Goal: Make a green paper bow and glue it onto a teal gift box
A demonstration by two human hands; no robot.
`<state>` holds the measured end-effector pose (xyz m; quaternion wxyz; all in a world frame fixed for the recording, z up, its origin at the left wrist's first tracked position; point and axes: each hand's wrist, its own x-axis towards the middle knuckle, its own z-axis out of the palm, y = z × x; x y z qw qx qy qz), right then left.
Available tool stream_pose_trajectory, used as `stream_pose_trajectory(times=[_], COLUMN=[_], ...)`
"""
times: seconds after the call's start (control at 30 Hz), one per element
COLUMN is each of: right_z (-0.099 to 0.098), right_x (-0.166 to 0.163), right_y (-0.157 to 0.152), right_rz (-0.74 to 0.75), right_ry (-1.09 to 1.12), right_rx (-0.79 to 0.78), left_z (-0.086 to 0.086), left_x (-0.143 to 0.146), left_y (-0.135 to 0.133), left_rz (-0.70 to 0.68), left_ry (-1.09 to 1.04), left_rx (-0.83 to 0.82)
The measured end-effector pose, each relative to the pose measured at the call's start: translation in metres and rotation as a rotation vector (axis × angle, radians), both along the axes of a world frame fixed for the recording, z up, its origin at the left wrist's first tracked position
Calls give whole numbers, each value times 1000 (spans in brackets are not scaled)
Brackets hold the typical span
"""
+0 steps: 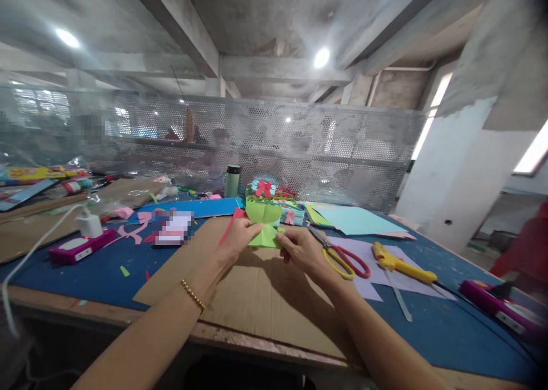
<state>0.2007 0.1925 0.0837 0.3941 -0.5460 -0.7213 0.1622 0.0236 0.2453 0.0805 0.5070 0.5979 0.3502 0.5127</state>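
The blue surface (pixel 432 321) is partly covered by a sheet of cardboard (pixel 252 304), laid in front of the person. To its right, lilac paper (pixel 357 246) is overlapped by a yellow glue gun (pixel 405 266) and by scissors (pixel 326 244) with red and yellow handles. The left hand (pixel 237 238) and right hand (pixel 302 250) are held apart; between them, over the cardboard's far part, a creased green paper piece (pixel 268 237) is pinched at its opposite edges.
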Motion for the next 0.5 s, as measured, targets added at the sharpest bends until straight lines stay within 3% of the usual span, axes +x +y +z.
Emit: stream_pose_trajectory(times=[0.5], right_z=[-4], right_x=[2], right_y=[5], right_rz=[11], right_ry=[205], right_rx=[-50], left_z=[-4], left_x=[-1], left_y=[9], left_rz=[-144], left_ry=[-189], left_rx=[-175])
